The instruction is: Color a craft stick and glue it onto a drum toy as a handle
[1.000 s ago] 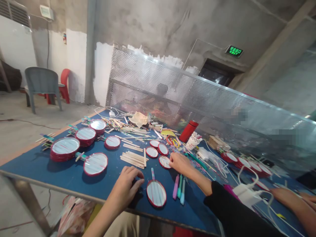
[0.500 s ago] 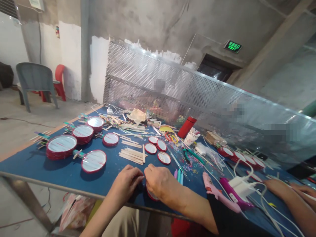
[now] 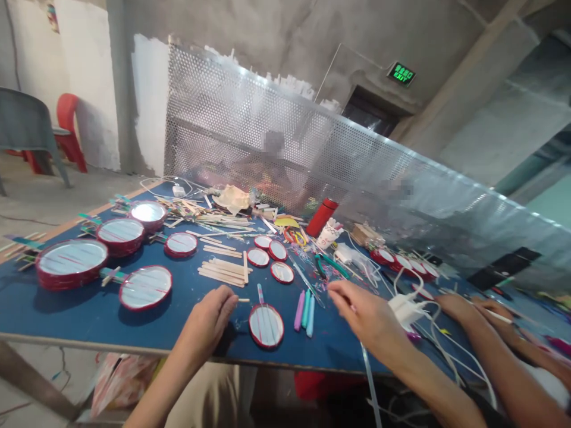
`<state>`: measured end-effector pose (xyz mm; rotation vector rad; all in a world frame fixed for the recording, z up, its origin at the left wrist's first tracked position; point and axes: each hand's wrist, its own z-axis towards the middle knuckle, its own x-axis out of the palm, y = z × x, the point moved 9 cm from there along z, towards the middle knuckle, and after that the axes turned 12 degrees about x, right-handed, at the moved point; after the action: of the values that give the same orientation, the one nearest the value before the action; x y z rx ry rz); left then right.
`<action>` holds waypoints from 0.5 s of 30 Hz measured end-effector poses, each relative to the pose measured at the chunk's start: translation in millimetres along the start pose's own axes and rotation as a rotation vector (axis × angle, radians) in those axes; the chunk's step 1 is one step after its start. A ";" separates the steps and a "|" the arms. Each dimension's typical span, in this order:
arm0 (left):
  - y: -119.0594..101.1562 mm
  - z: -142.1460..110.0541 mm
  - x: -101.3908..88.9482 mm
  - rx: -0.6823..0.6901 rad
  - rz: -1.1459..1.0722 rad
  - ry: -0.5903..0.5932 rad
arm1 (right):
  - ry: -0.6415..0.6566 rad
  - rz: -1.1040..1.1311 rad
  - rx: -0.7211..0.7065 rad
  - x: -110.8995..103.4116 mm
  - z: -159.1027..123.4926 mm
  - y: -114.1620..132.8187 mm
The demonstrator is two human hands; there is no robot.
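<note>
A thin wooden stick (image 3: 243,300) pokes out from the closed fingers of my left hand (image 3: 216,312), above the near part of the table. Just right of it lies a small round red-rimmed piece (image 3: 266,326) with a white striped face and a short striped neck pointing away. My right hand (image 3: 363,312) is curled around a pink glue gun (image 3: 353,308), mostly hidden by the hand; a translucent glue stick (image 3: 369,380) trails below it. Between the hands lie several pastel sticks (image 3: 305,310), purple and blue-green.
Larger red-rimmed round pieces (image 3: 146,288) stand on the left of the blue table (image 3: 187,321). Popsicle sticks (image 3: 222,272), small discs (image 3: 282,272), green-handled pliers (image 3: 334,266) and a red bottle (image 3: 322,217) lie farther back. White chargers and cables (image 3: 408,309) and another person's arms (image 3: 486,339) are at right.
My hands have moved apart, uncovering the small round piece on the table. My right hand has gone right to the pink glue gun. The view has shifted rightward.
</note>
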<state>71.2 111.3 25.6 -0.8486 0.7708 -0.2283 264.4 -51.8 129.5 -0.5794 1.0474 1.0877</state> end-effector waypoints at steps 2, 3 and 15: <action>2.4 -0.1 -1.2 -0.020 -0.019 -0.012 | -0.029 -0.017 0.107 -14.3 -8.7 -36.1; 4.0 -0.1 -1.5 -0.028 -0.029 -0.018 | -0.037 -0.030 0.155 -19.5 -14.9 -52.8; 8.2 2.3 5.9 -0.024 -0.018 0.029 | -0.055 -0.196 0.302 16.7 -86.3 -149.1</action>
<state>76.1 115.3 17.4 -0.8770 0.7948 -0.2481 368.2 -173.4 63.1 -0.3968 1.0593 0.7519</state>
